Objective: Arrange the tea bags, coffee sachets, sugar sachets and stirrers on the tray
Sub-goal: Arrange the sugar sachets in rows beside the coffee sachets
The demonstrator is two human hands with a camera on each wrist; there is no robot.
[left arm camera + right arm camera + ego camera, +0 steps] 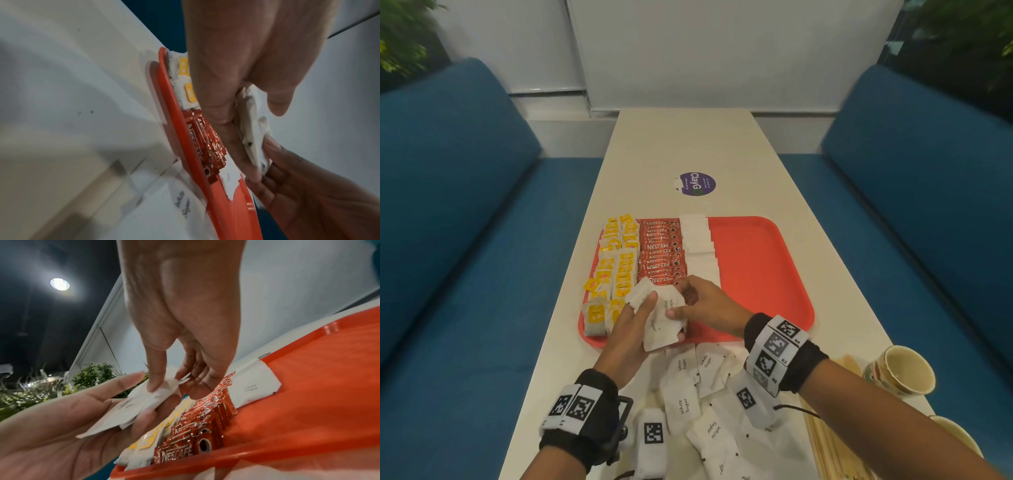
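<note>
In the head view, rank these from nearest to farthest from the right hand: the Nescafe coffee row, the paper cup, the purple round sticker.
From the right hand:
1. Nescafe coffee row, just beyond the fingers, on the tray's left half.
2. Paper cup, lying at the table's near right edge.
3. Purple round sticker, on the table past the tray's far rim.

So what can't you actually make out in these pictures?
- How many sugar sachets the left hand holds: they overlap, and the right hand covers part, in every view.
- The stirrers: cut off by the bottom edge, head view.
- The near end of the coffee sachets: hidden behind both hands, head view.
- The small print on the purple sticker: too small, head view.
</note>
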